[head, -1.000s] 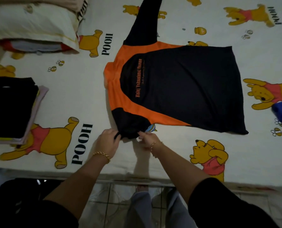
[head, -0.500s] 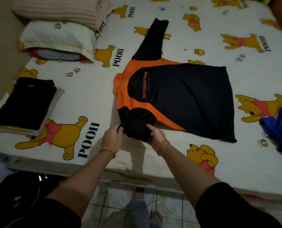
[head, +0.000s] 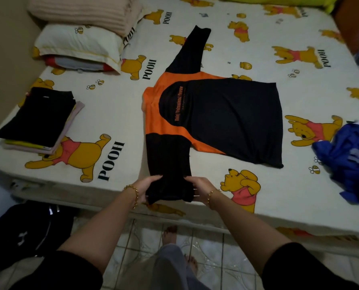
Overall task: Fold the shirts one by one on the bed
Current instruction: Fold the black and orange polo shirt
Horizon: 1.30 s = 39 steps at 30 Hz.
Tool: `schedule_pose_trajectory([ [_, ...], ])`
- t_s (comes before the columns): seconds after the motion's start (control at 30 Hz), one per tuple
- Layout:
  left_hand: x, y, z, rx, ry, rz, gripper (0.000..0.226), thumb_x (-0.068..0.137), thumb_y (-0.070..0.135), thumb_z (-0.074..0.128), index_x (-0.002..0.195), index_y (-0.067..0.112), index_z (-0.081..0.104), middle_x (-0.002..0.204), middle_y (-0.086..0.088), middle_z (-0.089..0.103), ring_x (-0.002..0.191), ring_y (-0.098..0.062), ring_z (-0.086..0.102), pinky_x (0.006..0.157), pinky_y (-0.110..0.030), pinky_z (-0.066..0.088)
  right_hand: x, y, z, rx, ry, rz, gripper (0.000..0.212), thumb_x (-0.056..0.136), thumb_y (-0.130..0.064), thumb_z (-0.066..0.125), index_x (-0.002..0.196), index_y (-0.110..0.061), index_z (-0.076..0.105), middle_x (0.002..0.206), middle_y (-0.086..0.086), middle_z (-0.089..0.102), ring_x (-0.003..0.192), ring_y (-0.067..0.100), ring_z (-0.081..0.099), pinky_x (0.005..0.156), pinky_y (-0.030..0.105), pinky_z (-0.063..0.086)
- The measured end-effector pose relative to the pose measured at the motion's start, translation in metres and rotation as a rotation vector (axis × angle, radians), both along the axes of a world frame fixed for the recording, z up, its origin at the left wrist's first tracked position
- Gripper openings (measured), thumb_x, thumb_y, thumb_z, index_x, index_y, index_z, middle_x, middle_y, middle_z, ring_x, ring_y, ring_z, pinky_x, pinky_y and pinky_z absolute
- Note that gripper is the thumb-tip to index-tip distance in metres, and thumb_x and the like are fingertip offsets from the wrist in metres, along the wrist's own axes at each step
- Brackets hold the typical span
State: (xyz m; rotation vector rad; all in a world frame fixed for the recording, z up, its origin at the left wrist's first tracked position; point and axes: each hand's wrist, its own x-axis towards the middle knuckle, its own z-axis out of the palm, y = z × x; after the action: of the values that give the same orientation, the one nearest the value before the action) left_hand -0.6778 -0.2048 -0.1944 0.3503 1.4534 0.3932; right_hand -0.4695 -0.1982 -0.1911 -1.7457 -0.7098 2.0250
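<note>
A black long-sleeved shirt [head: 226, 120] with orange shoulders lies flat on the bed [head: 116, 114], collar to the left, hem to the right. Its far sleeve stretches away from me. The near sleeve runs toward the bed's front edge, and both hands grip its cuff end. My left hand [head: 147, 188] holds the left side of the cuff, my right hand [head: 197, 188] the right side. A stack of folded shirts [head: 38, 120], black on top, sits at the bed's left side.
Pillows and a folded blanket [head: 84, 32] are piled at the far left corner. A crumpled blue garment [head: 346, 162] lies at the right edge. A black bag [head: 26, 233] sits on the tiled floor to the left, below the bed.
The near sleeve, bunched beside the shirt body before, has been pulled out straight toward the bed's front edge by both hands. The view has drawn back and shows more of the bed.
</note>
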Motion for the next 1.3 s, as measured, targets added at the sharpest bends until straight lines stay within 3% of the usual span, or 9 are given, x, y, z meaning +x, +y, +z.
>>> schedule_pose_trajectory([
  [0.17,0.016,-0.041,-0.006,0.015,0.081,-0.028,0.041,0.092,0.029,0.057,0.125,0.005,0.053,0.124,-0.012,0.061,0.115,-0.027,0.057,0.101,-0.040,0.045,0.020,-0.038,-0.008,0.021,-0.180,0.173,0.011,0.094,-0.020,0.053,0.086,-0.013,0.058,0.091,0.009,0.059,0.083,0.027,0.058,0.071,0.038,0.053],
  [0.3,0.027,-0.064,-0.001,0.087,0.091,-0.020,0.030,0.095,0.020,0.053,0.123,0.008,0.052,0.114,-0.014,0.064,0.100,-0.028,0.064,0.086,-0.043,0.053,0.031,-0.057,-0.006,0.064,-0.264,0.198,0.022,0.094,-0.017,0.052,0.072,-0.016,0.050,0.077,0.006,0.054,0.068,0.022,0.054,0.058,0.030,0.051],
  [0.4,0.034,-0.077,0.000,0.109,0.097,-0.031,0.025,0.097,0.013,0.049,0.121,0.008,0.052,0.110,-0.011,0.063,0.087,-0.019,0.063,0.080,-0.037,0.052,0.038,-0.064,-0.009,0.089,-0.307,0.183,0.022,0.094,-0.012,0.052,0.072,-0.015,0.049,0.076,0.007,0.054,0.066,0.021,0.055,0.060,0.034,0.055],
  [0.5,0.034,-0.089,-0.009,0.104,0.267,-0.047,0.024,0.095,0.013,0.051,0.119,0.009,0.054,0.108,-0.008,0.059,0.085,-0.014,0.057,0.075,-0.033,0.049,0.050,-0.070,-0.022,0.132,-0.461,0.247,0.005,0.091,-0.014,0.057,0.095,-0.014,0.061,0.089,0.008,0.059,0.079,0.022,0.057,0.076,0.040,0.055],
  [0.6,0.030,-0.097,-0.012,0.127,0.366,-0.009,0.020,0.093,0.010,0.052,0.112,0.014,0.055,0.099,-0.006,0.057,0.070,-0.010,0.052,0.063,-0.027,0.044,0.061,-0.072,-0.026,0.154,-0.582,0.326,0.034,0.090,-0.022,0.060,0.121,-0.010,0.058,0.100,0.009,0.055,0.089,0.022,0.051,0.072,0.029,0.046],
  [0.73,0.029,-0.090,0.002,0.228,0.367,0.096,0.013,0.094,0.008,0.047,0.098,0.018,0.054,0.086,-0.001,0.059,0.065,-0.009,0.051,0.058,-0.025,0.040,0.063,-0.063,-0.017,0.149,-0.548,0.302,0.025,0.090,-0.017,0.056,0.113,-0.009,0.061,0.113,0.011,0.064,0.104,0.024,0.059,0.086,0.035,0.049],
  [0.87,0.028,-0.067,0.030,0.309,0.378,0.145,0.016,0.094,0.007,0.044,0.098,0.017,0.056,0.086,-0.002,0.063,0.067,-0.013,0.056,0.064,-0.029,0.047,0.054,-0.042,0.010,0.179,-0.421,0.241,0.017,0.094,-0.011,0.049,0.108,-0.009,0.059,0.104,0.011,0.065,0.091,0.021,0.060,0.068,0.029,0.046],
  [1.03,0.030,-0.024,0.073,0.464,0.426,0.161,0.022,0.092,0.006,0.042,0.101,0.018,0.057,0.083,0.000,0.063,0.068,-0.014,0.057,0.062,-0.027,0.047,0.043,0.002,0.048,0.313,-0.356,0.240,0.015,0.094,-0.013,0.046,0.103,-0.014,0.058,0.098,0.005,0.066,0.091,0.018,0.061,0.080,0.033,0.049],
  [1.3,0.014,0.075,0.110,0.596,0.505,0.180,0.023,0.089,0.007,0.040,0.097,0.018,0.059,0.077,0.002,0.062,0.060,-0.012,0.052,0.051,-0.022,0.041,0.016,0.104,0.089,0.465,-0.290,0.193,0.014,0.093,-0.007,0.047,0.097,-0.013,0.059,0.085,0.003,0.064,0.080,0.016,0.062,0.071,0.030,0.053],
])
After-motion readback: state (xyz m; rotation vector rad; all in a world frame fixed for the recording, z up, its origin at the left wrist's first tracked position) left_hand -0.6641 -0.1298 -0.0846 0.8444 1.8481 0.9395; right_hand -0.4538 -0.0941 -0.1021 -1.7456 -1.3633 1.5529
